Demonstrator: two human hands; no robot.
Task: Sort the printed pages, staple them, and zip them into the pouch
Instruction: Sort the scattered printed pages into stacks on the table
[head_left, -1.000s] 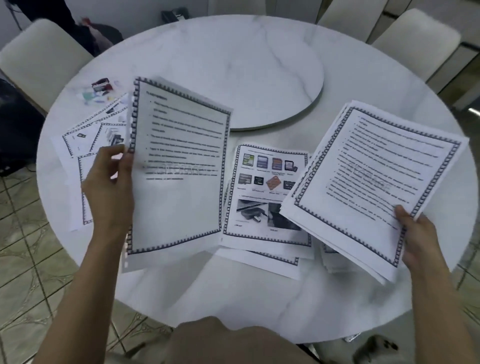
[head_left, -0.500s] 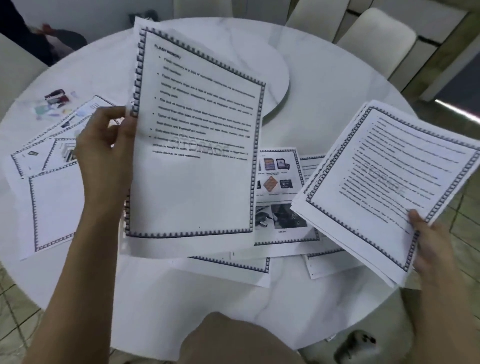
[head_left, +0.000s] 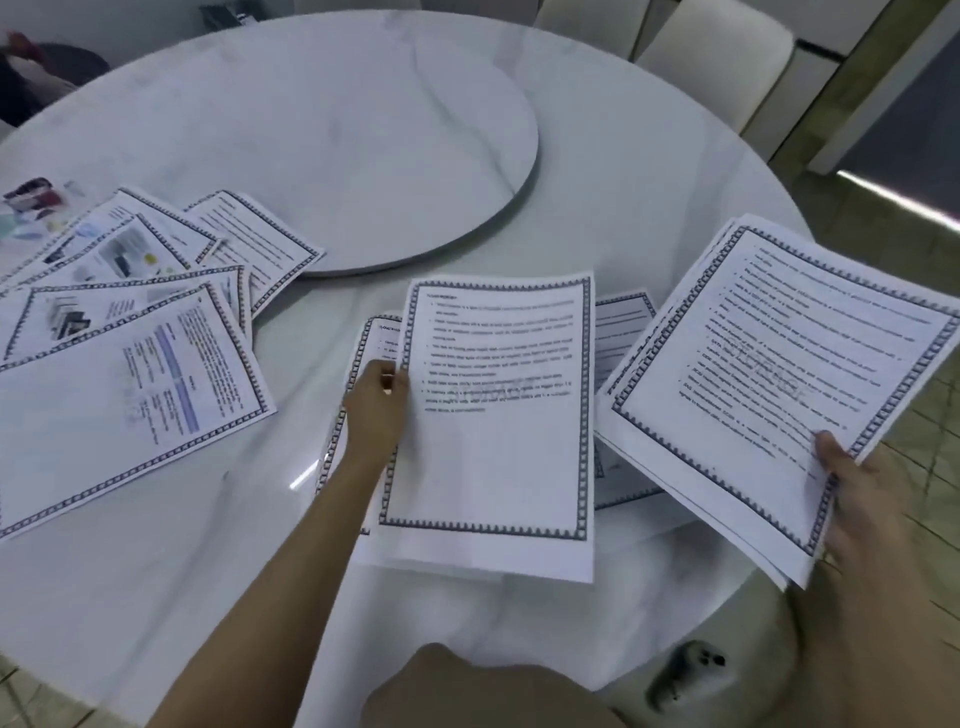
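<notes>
My left hand (head_left: 375, 400) pinches the left edge of a single bordered text page (head_left: 498, 415), which lies low over the middle pile of pages (head_left: 363, 358) on the white marble table (head_left: 156, 597). My right hand (head_left: 852, 499) grips the lower corner of a thick stack of printed pages (head_left: 779, 374), held tilted above the table's right side. Several more bordered pages (head_left: 130, 332), some with pictures, lie spread on the left. No stapler or pouch is clearly recognisable.
A round marble turntable (head_left: 389, 145) fills the table's centre. Small colourful items (head_left: 31, 202) sit at the far left edge. White chairs (head_left: 717, 62) stand behind the table on the right. My knee (head_left: 467, 686) shows at the bottom.
My left hand has brought the single page down from in front of my face to the middle pile. The right hand's stack has stayed put. The camera has shifted right.
</notes>
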